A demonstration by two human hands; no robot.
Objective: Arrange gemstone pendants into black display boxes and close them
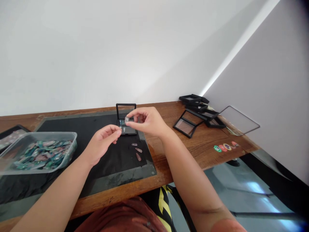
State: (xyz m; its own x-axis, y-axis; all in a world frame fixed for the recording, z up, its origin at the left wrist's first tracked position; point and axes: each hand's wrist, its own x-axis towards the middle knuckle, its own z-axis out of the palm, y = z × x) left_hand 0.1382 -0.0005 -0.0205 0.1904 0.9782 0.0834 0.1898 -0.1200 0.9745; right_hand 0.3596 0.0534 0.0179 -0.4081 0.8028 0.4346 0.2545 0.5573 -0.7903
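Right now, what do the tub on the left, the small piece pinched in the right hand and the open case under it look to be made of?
The tub looks like clear, slightly cloudy plastic: its contents show through the walls. The small piece in the right hand seems glass or clear stone, pale and glinting; too small to be sure. The open case appears black plastic framing a transparent window.

single head cam, looks fwd & down, close over wooden table (pixel 193 151) toward wall corner
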